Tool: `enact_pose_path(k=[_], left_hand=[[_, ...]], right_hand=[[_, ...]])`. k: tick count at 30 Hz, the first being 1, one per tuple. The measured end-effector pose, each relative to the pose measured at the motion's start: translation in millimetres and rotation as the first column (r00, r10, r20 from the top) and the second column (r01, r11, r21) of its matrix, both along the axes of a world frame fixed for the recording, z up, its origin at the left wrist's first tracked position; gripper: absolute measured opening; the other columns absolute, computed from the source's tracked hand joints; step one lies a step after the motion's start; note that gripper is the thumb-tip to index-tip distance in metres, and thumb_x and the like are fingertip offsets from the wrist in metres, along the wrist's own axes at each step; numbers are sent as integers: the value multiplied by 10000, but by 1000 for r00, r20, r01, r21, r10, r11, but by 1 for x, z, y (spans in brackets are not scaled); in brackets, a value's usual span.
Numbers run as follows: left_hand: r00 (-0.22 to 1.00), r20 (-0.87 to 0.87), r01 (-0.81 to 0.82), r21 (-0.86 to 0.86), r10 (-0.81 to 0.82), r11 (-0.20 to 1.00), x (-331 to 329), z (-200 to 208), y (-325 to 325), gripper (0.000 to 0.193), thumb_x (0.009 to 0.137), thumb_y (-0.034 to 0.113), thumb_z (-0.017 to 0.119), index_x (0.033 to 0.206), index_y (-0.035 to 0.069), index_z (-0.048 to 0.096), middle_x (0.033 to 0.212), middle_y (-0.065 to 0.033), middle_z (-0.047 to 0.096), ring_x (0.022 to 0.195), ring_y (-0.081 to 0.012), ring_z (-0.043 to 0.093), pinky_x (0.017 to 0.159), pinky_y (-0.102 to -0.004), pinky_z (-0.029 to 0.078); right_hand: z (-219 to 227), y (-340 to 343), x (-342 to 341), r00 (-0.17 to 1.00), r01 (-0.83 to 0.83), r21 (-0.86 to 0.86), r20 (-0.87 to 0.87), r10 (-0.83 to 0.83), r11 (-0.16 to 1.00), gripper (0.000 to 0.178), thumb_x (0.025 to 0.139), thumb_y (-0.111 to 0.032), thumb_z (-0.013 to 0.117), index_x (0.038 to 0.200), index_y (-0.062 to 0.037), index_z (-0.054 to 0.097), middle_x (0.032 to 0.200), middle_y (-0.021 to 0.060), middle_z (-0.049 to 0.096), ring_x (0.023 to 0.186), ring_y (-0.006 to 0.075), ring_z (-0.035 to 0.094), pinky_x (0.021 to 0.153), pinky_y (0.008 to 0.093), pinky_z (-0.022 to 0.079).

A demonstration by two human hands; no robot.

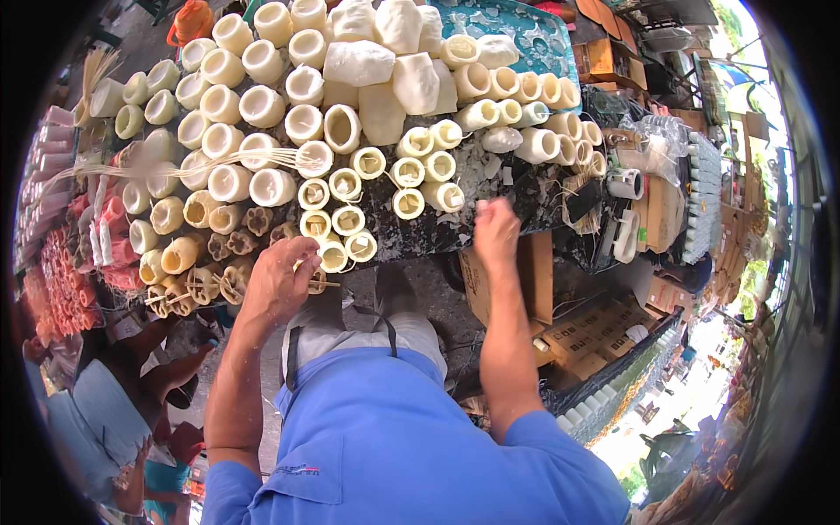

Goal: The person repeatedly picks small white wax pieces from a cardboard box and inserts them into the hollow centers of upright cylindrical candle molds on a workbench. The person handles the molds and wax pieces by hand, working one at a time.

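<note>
My left hand [280,273] is at the table's near edge with its fingers curled together, beside a hollow pale-yellow wax cup [333,256]. What its fingertips hold, if anything, is hidden. To the right, my right hand [497,229] is closed over the edge of the dark table [402,232], slightly blurred; I cannot make out anything in it. Between the hands stand several small wax cups with pale bits and strands inside, such as one wax cup [408,203]. Bigger hollow wax cups [272,187] fill the area behind my left hand.
Pale strands [280,157] lie across the bigger cups. Solid wax blocks [360,64] are piled behind, near a teal tray [516,26] with wax scraps. A white mug [625,184] stands at right. Cardboard boxes [582,337] sit below the table. Another person [105,411] is at lower left.
</note>
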State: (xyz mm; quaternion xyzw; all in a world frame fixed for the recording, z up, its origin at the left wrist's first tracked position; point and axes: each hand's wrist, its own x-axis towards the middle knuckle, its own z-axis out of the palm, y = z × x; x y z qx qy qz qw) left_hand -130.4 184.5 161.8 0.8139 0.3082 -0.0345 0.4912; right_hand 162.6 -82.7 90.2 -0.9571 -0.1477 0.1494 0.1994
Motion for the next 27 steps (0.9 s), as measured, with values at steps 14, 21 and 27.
enact_pose_path(k=[14,21,27], left_hand=[[982,42,-185,356,182,916,-29,-29,-83,264,925,161,842,1139,40,747,972,-127,723,926,-347,711,834,-452,578],[989,59,81,537,-133,839,-12,-61,-87,225,862,68,817,1071,80,735,963,-99,649,934,-327,673,779,-447,575],[974,221,-78,523,-46,849,-18,-70,-84,124,894,5,767,969,38,674,943,-134,668,886,-356,679,764,-460,570]], right_hand=[[-97,1,86,990,136,-288,71,-120,948,518,998,-498,701,1172,-15,766,1176,309,773,1162,515,723,999,589,570],[-56,-13,62,972,39,-69,234,-22,997,356,1036,-348,716,1168,-20,753,1013,218,791,938,436,755,854,547,578],[28,-35,-62,987,72,312,-160,-22,948,224,989,-157,790,1135,7,748,854,98,748,735,175,685,689,361,561]])
